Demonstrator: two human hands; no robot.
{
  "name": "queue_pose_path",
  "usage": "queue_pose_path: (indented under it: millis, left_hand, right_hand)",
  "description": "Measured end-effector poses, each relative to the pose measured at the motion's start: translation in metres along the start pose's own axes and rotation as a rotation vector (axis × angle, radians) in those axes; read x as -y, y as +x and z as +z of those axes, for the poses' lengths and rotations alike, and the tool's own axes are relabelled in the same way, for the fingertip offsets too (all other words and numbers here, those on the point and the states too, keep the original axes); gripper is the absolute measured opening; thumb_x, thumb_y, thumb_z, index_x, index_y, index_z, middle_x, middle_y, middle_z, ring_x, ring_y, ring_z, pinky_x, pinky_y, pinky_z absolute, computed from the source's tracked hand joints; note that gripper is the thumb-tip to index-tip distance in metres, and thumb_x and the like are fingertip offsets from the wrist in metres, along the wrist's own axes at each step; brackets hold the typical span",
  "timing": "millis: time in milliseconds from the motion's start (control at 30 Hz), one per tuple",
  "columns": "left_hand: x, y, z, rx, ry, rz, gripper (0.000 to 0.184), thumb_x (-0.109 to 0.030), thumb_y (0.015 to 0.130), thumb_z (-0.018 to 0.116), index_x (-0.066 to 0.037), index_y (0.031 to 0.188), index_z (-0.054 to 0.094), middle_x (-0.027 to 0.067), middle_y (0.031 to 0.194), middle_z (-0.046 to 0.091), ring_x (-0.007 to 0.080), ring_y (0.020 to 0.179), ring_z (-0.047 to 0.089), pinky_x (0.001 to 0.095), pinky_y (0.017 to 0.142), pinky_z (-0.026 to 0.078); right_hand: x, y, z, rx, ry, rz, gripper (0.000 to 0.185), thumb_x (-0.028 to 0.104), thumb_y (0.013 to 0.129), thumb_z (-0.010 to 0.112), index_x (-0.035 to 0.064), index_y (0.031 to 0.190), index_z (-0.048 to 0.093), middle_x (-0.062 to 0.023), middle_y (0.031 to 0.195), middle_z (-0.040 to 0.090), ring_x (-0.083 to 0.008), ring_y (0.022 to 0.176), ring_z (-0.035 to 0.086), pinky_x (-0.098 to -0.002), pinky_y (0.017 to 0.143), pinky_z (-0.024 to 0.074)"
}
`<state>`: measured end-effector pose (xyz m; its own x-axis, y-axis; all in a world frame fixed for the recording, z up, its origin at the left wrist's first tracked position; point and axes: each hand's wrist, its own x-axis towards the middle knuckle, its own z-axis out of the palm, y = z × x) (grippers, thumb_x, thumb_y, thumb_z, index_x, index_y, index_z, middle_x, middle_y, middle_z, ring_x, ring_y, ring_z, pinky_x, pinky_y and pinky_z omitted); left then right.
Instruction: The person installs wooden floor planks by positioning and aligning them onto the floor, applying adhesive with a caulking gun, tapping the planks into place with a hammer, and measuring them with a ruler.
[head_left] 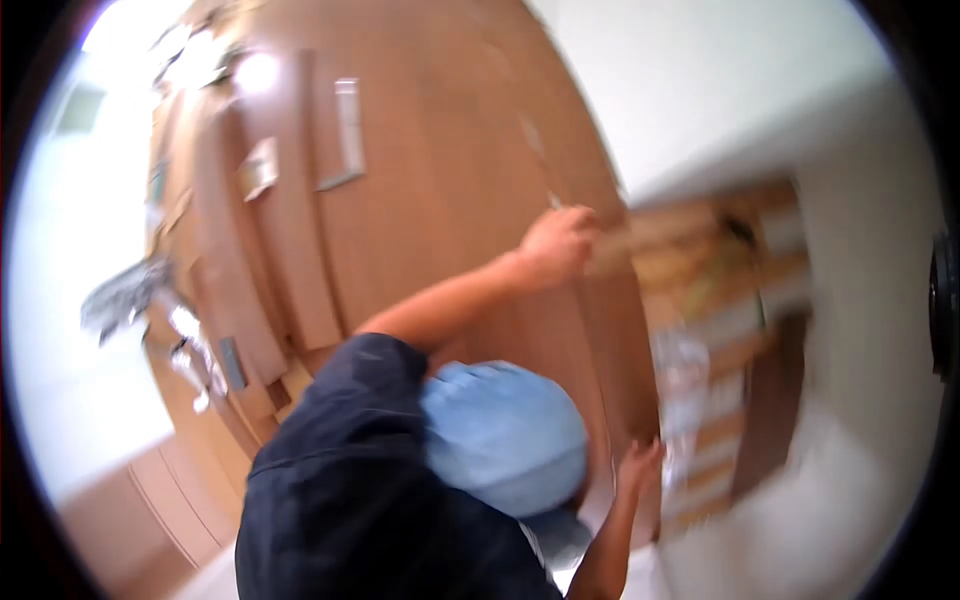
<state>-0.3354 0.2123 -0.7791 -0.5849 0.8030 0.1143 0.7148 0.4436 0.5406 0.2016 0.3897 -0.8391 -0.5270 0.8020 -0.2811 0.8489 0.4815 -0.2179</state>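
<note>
Neither of my own hands shows in the head view. A co-worker in a dark shirt (350,480) and a light blue cap (505,435) bends over a large brown wood panel (430,130). One hand of the co-worker (560,243) is closed at the panel's right part, near its edge; whether it holds anything is too blurred to tell. The other arm seems to be the same person's, and its hand (640,465) touches the panel's lower right edge. A grey L-shaped strip (352,135) lies on the panel.
Brown boards (240,200) lie along the left, with a small pale piece (262,168) among them. A grey object (125,297) sits farther left. Stacked wooden pieces (720,350), blurred, stand at the right beside a pale wall (865,300).
</note>
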Motion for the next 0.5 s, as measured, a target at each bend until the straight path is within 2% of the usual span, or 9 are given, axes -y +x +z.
queue_pose_path:
  millis: [33,67,100,167,200,333,400,467,500]
  left_hand:
    - [-0.017,0.005,0.013,0.221,0.073,-0.045,0.036,-0.025,0.090,0.071,-0.013,0.124,0.074,0.0114,0.137,0.063,0.0295,0.129,0.057,0.0436,0.110,0.049]
    - [-0.019,0.002,0.049,0.304,0.150,0.006,0.040,-0.031,0.094,0.069,-0.010,0.129,0.070,0.0118,0.135,0.064,0.0291,0.130,0.056,0.0430,0.110,0.049]
    - [-0.041,0.005,0.052,0.510,0.170,-0.128,0.051,-0.039,0.098,0.067,-0.005,0.136,0.064,0.0147,0.135,0.062,0.0316,0.131,0.053,0.0429,0.110,0.048]
    - [-0.052,-0.008,0.097,0.364,0.253,0.000,0.064,-0.041,0.098,0.067,0.007,0.138,0.056,0.0229,0.135,0.053,0.0389,0.128,0.050,0.0461,0.109,0.047]
    - [-0.066,-0.002,0.099,0.430,0.300,-0.093,0.067,-0.043,0.098,0.068,0.009,0.138,0.054,0.0253,0.136,0.051,0.0386,0.127,0.051,0.0478,0.108,0.048]
    - [-0.077,0.014,0.106,0.420,0.206,-0.390,0.071,-0.049,0.099,0.066,0.010,0.135,0.054,0.0258,0.137,0.053,0.0418,0.137,0.049,0.0484,0.109,0.051]
    - [-0.063,0.033,0.107,0.458,0.194,-0.382,0.072,-0.054,0.097,0.069,0.009,0.130,0.062,0.0250,0.125,0.065,0.0375,0.131,0.059,0.0458,0.105,0.053]
    - [-0.057,0.055,0.082,0.576,-0.254,-0.390,0.069,-0.055,0.094,0.073,0.006,0.126,0.070,0.0226,0.108,0.074,0.0314,0.112,0.071,0.0428,0.100,0.055]
    - [-0.059,0.062,0.081,0.505,-0.345,-0.364,0.061,-0.053,0.094,0.075,0.002,0.121,0.076,0.0145,0.089,0.074,0.0236,0.087,0.071,0.0399,0.085,0.055]
  right_hand:
    - [-0.008,-0.010,0.000,0.016,-0.055,0.029,0.065,0.029,0.097,0.072,0.0009,0.151,0.050,-0.0318,0.157,0.046,-0.0479,0.148,0.041,-0.0555,0.125,0.0321]
    - [-0.009,-0.018,-0.002,-0.029,-0.017,0.036,0.070,0.030,0.094,0.074,0.0013,0.152,0.049,-0.0298,0.159,0.045,-0.0456,0.149,0.041,-0.0522,0.125,0.0339]
    - [-0.010,-0.023,-0.007,-0.003,-0.029,0.030,0.073,0.031,0.094,0.074,0.0009,0.154,0.046,-0.0285,0.161,0.043,-0.0434,0.152,0.037,-0.0527,0.127,0.0284]
    - [-0.023,-0.029,0.000,0.008,-0.036,0.012,0.079,0.035,0.094,0.074,0.0011,0.158,0.041,-0.0260,0.165,0.037,-0.0411,0.155,0.031,-0.0542,0.130,0.0187]
    - [-0.014,-0.028,-0.006,0.034,-0.033,0.078,0.080,0.032,0.093,0.076,0.0006,0.157,0.041,-0.0238,0.167,0.035,-0.0428,0.155,0.029,-0.0529,0.131,0.0204]
    - [-0.001,-0.042,-0.021,0.052,0.057,0.100,0.081,0.038,0.094,0.076,0.0023,0.158,0.041,-0.0232,0.169,0.032,-0.0433,0.156,0.027,-0.0525,0.131,0.0203]
    - [-0.007,-0.055,-0.020,0.017,0.087,0.119,0.081,0.039,0.093,0.076,0.0027,0.158,0.042,-0.0231,0.169,0.031,-0.0435,0.156,0.026,-0.0525,0.131,0.0208]
    - [-0.010,-0.057,-0.018,-0.027,0.111,0.087,0.082,0.040,0.092,0.077,0.0034,0.157,0.042,-0.0231,0.170,0.031,-0.0438,0.156,0.026,-0.0524,0.130,0.0220]
    - [-0.011,-0.065,-0.023,-0.057,0.098,0.100,0.082,0.040,0.092,0.077,0.0036,0.157,0.043,-0.0232,0.170,0.031,-0.0440,0.156,0.026,-0.0525,0.130,0.0227]
